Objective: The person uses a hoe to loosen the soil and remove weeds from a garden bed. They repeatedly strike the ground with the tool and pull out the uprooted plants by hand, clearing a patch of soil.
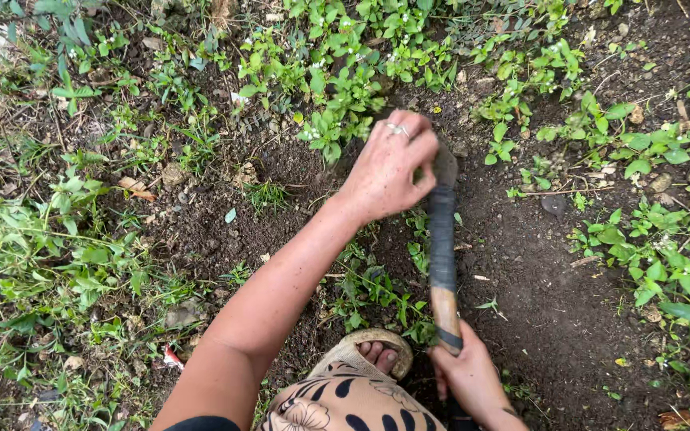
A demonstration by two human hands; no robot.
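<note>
We see dark bare soil (553,319) all across the ground, with green weeds (345,88) thick along the top edge, the left edge and the right edge. Small white flowers sit on some of the weeds near the top.

Our left arm reaches long and straight from the bottom edge up to the middle. Our left hand (389,168) is closed around the upper part of a long tool handle (442,255), with the fingers curled tight and a ring on one finger. The handle is wrapped in dark tape and shows bare wood lower down. It runs almost straight up and down over the soil in the middle. We cannot see the tool's working end; the hand hides it.

Our right hand (469,375) is closed around the lower part of the handle, near the bottom edge.

Just beside it, toes in a tan sandal (369,347) rest on the soil.
</note>
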